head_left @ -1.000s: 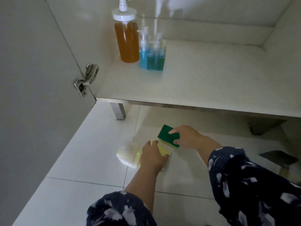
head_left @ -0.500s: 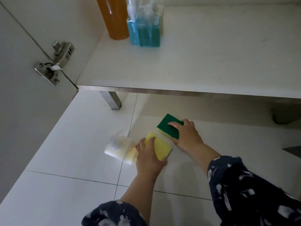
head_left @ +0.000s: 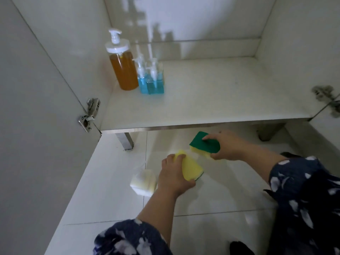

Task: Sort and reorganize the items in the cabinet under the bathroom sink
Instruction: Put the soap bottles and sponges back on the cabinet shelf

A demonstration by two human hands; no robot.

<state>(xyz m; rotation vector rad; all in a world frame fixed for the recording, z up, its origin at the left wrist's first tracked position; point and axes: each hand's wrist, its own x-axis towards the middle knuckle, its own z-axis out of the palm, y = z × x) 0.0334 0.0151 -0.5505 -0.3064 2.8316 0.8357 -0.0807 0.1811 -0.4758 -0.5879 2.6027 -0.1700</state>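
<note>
**Two sponges now off the tiles, one in each hand**

Both sponges have left the floor since a second ago, when I had them pressed flat against the tile side by side. My left hand (head_left: 174, 175) is clamped on the yellow-side-up sponge (head_left: 191, 168), thumb under its near edge and fingers over the far end, and it is tilted up. My right hand (head_left: 226, 145) is closed around the green-topped sponge (head_left: 204, 143), forefinger lying across the green scouring face. The two sponges have separated; they sat touching half a second ago and now a clear gap lies between them, the green one beyond and to the right of my left hand.

Just left of my left wrist, the wrapped pale sponge pack (head_left: 143, 181) stays on the floor tile (head_left: 103, 190), not picked up.

Ahead of both hands and above them, the cabinet shelf (head_left: 220, 96) holds the amber pump bottle (head_left: 122, 68) and the blue pump bottles (head_left: 150, 80), grouped at its far left corner. Most of the shelf is bare.

I judge the lift means the sponges are next to go onto that shelf, with the pack to follow.
</note>
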